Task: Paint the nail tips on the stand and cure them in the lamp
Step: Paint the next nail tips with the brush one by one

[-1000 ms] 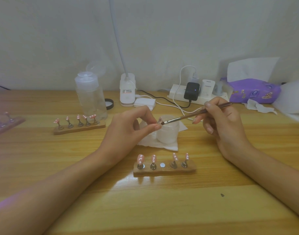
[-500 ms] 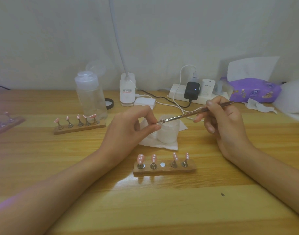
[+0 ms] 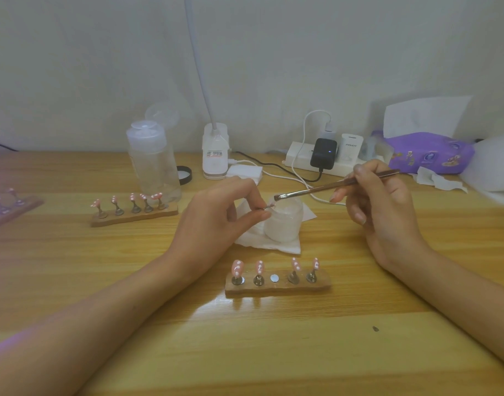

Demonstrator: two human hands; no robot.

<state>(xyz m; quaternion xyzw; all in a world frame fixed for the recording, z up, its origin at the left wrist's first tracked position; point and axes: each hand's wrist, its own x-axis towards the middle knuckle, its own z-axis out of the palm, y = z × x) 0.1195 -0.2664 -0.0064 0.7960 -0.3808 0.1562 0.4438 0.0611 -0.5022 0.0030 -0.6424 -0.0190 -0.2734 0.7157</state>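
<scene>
Left hand (image 3: 219, 212) pinches a slim peg (image 3: 263, 207) between thumb and forefinger. A pink nail tip (image 3: 270, 206) sits on the peg's end, held just over the rim of a frosted white jar (image 3: 285, 221). Right hand (image 3: 385, 212) holds a thin brush (image 3: 330, 187) pen-fashion, fingers (image 3: 359, 172) curled round the shaft well back from the bristles. The bristle end hovers just above the tip; contact cannot be told. Judged: the tip is feather-light, thin stiff plastic, and slick where wet. Take it by the peg only, never the painted face, since a hard squeeze could flick it off its mount. The peg probably seats by magnet: the near stand (image 3: 278, 285) shows a bare round disc (image 3: 274, 278) in its middle slot, with two dotted pink tips upright on either side. A second stand (image 3: 133, 215) with five tips sits well apart to the left, just in front of a clear bottle (image 3: 153, 164). A third stand (image 3: 13, 208) lies at the left edge in a violet glow, source out of view. The jar stands on a white tissue (image 3: 262, 241). Worktop (image 3: 273, 352) is varnished wood, smooth, with glare patches; a dropped peg would likely skid. Behind are a white lamp base (image 3: 215, 151), a power strip (image 3: 302, 160), a purple tissue pack (image 3: 427, 152) and a plain pale wall (image 3: 273, 67).
</scene>
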